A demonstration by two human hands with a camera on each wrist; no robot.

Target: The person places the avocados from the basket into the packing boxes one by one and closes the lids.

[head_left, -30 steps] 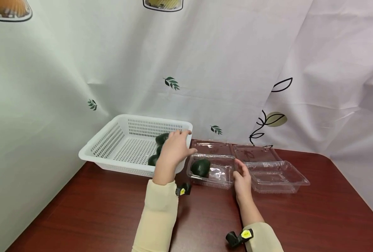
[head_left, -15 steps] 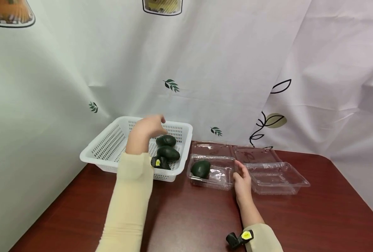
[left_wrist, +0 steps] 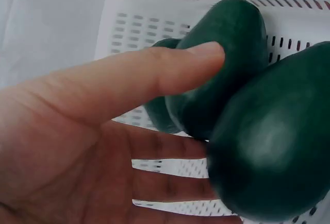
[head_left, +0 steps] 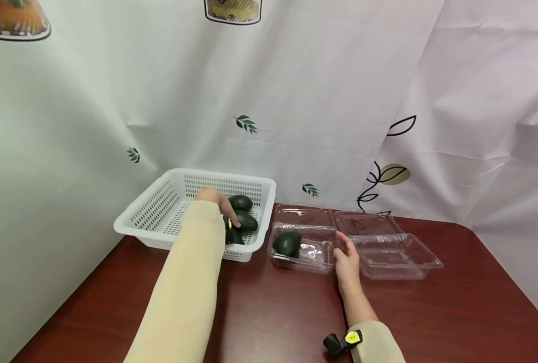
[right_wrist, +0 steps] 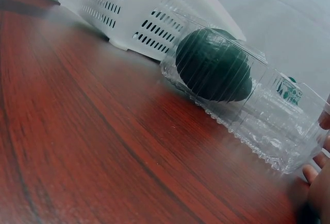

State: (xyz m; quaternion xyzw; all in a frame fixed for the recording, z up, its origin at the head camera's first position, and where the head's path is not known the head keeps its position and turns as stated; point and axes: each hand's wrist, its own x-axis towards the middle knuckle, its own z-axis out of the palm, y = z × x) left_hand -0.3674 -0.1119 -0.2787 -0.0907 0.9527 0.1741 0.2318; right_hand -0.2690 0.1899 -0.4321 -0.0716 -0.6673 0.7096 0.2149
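My left hand [head_left: 216, 199] reaches into a white plastic basket [head_left: 157, 234] of dark green avocados. In the left wrist view, its thumb [left_wrist: 170, 72] overlaps one avocado [left_wrist: 234, 38]. Its fingers [left_wrist: 170, 183] stretch fairly straight toward the larger, nearest avocado [left_wrist: 273, 136], which hides their tips. Another avocado [head_left: 240, 202] lies at the basket's far right. My right hand [head_left: 348, 262] holds the right end of a clear plastic clamshell container [head_left: 314, 267], thumb and fingers at its rim. A single avocado [head_left: 287, 244] sits in that container's left side, seen through the wall in the right wrist view [right_wrist: 214, 64].
A second clear container [head_left: 398, 257] stands to the right, its lid [head_left: 368, 222] folded back. The first container's lid [head_left: 305, 216] also lies open behind it. The dark red table [head_left: 273, 312] ends at a white patterned cloth [head_left: 323, 101].
My left hand has moved left from near the clamshell, over the basket, then down among the avocados. My right hand has stayed at the container's end.
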